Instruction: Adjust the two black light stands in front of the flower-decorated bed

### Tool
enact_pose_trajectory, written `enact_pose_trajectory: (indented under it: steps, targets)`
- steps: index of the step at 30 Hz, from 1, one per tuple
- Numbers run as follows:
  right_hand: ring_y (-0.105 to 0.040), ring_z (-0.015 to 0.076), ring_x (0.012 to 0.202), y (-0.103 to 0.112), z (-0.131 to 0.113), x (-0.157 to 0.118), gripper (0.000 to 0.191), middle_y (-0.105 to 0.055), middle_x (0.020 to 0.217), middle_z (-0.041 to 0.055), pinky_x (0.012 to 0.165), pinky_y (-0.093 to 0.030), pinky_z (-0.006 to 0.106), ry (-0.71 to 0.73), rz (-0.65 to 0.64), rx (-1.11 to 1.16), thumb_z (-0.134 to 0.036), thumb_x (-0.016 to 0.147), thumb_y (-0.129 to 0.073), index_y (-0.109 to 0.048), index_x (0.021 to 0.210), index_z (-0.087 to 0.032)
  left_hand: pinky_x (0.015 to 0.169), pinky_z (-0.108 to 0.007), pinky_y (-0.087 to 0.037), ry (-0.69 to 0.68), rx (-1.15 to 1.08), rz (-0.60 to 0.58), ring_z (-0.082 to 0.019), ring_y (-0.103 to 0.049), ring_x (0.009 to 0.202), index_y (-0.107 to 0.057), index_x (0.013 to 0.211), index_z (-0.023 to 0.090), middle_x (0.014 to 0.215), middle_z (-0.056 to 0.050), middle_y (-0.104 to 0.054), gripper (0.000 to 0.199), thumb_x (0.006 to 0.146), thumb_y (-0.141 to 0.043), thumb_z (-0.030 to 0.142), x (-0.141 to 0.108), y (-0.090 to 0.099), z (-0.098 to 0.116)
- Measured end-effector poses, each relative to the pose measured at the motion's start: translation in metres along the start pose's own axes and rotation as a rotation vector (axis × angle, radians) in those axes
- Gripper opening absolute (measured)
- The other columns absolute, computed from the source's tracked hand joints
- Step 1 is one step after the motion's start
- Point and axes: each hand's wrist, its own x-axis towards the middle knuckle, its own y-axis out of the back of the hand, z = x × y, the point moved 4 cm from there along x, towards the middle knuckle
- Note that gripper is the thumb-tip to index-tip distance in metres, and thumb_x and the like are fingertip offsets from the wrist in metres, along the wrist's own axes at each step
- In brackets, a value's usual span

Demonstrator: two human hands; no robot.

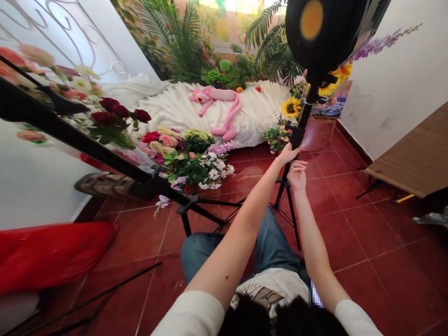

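A black light stand (305, 116) rises in front of me, with a large black lamp head (324, 35) on top. My left hand (290, 153) is wrapped round the stand's pole, just under a black collar. Slightly lower, my right hand (297, 175) is beside the pole with its fingers curled together; what it grips, if anything, is too small to make out. The stand's tripod legs (292, 214) stand on the red tiles near my knees.
A second black stand (115, 156) slants across the left. Ahead, a pink plush toy (224, 95) lies on white cloth (259, 112), with artificial flowers (217, 170) before it. A brown board (413, 154) is at the right, red fabric (56, 252) at the left.
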Motion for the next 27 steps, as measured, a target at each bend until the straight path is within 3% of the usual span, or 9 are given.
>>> enact_pose_trajectory:
  steps: [4,6,8,11,15,18,21,24,27]
  targets:
    - [-0.051,0.0091,0.047,-0.007,0.006,0.005,0.023,-0.064,0.059,-0.0024,0.042,-0.049,0.019,0.050,0.078,0.732,0.000,0.079,-0.056,-0.063,0.069,-0.020,0.080,-0.027,-0.048,-0.013,0.028,-0.005,-0.011,-0.056,0.071,-0.063,0.088,0.016,0.066,0.003,-0.058,0.033,0.077,-0.076,0.044,0.003,0.001,-0.002]
    - [-0.042,0.0071,0.039,-0.006,0.003,0.012,0.025,-0.055,0.050,-0.0051,0.034,-0.040,0.017,0.193,0.180,0.666,-0.003,0.081,-0.060,-0.056,0.064,-0.021,0.078,-0.027,-0.047,-0.019,0.038,-0.003,-0.011,-0.054,0.070,-0.062,0.086,0.016,0.067,0.003,-0.057,0.034,0.075,-0.078,0.045,0.002,0.002,-0.002]
    - [-0.032,0.0053,0.033,-0.001,-0.007,0.017,0.034,-0.041,0.043,-0.0094,0.029,-0.030,0.016,0.366,0.343,0.185,-0.009,0.085,-0.059,-0.042,0.060,-0.023,0.077,-0.026,-0.046,-0.022,0.052,-0.002,-0.010,-0.053,0.069,-0.061,0.084,0.016,0.069,0.003,-0.057,0.034,0.074,-0.079,0.044,0.001,0.002,-0.001]
    - [-0.021,0.0054,0.034,-0.006,-0.030,0.012,0.039,-0.025,0.044,-0.0123,0.030,-0.022,0.016,0.616,0.608,-1.046,-0.018,0.089,-0.055,-0.027,0.063,-0.025,0.076,-0.026,-0.045,-0.025,0.070,-0.002,-0.009,-0.052,0.069,-0.061,0.084,0.016,0.072,0.003,-0.057,0.035,0.075,-0.078,0.045,-0.003,0.003,0.000]
    - [-0.033,0.0084,0.050,-0.042,-0.040,-0.010,0.032,-0.033,0.056,-0.0084,0.046,-0.035,0.019,0.761,0.665,-2.280,-0.021,0.078,-0.064,-0.034,0.065,-0.024,0.071,-0.024,-0.046,-0.023,0.065,-0.023,-0.009,-0.052,0.066,-0.061,0.088,0.016,0.071,0.003,-0.056,0.038,0.076,-0.076,0.048,-0.007,0.003,-0.001]
    - [-0.045,0.0120,0.062,-0.073,-0.042,-0.020,0.019,-0.046,0.067,-0.0036,0.061,-0.045,0.025,0.805,0.543,-2.675,-0.024,0.077,-0.063,-0.045,0.073,-0.023,0.067,-0.025,-0.047,-0.027,0.043,0.007,-0.010,-0.052,0.063,-0.061,0.088,0.016,0.070,0.003,-0.057,0.039,0.074,-0.078,0.048,-0.007,0.001,-0.003]
    - [-0.058,0.0167,0.077,-0.093,-0.037,-0.006,0.026,-0.060,0.089,0.0033,0.076,-0.052,0.034,0.902,0.387,-2.751,-0.038,0.081,-0.065,-0.051,0.096,-0.023,0.068,-0.026,-0.049,-0.086,0.008,0.133,-0.012,-0.055,0.067,-0.062,0.085,0.017,0.075,0.000,-0.062,0.038,0.070,-0.081,0.046,-0.007,-0.001,-0.004]
    - [-0.063,0.0241,0.103,-0.089,-0.023,0.030,0.054,-0.064,0.113,0.0115,0.092,-0.053,0.041,0.839,0.261,-2.818,-0.050,0.076,-0.074,-0.050,0.116,-0.023,0.073,-0.029,-0.051,-0.129,-0.059,0.217,-0.014,-0.058,0.073,-0.065,0.088,0.019,0.077,-0.001,-0.065,0.036,0.070,-0.080,0.046,-0.006,-0.003,-0.007]
    - [-0.062,0.0293,0.115,-0.076,-0.015,0.062,0.063,-0.066,0.116,0.0141,0.098,-0.052,0.044,0.802,0.294,-2.851,-0.050,0.071,-0.081,-0.051,0.119,-0.021,0.081,-0.031,-0.052,-0.129,-0.106,0.188,-0.016,-0.061,0.079,-0.068,0.093,0.019,0.075,-0.002,-0.065,0.031,0.080,-0.068,0.047,-0.002,-0.006,-0.011]
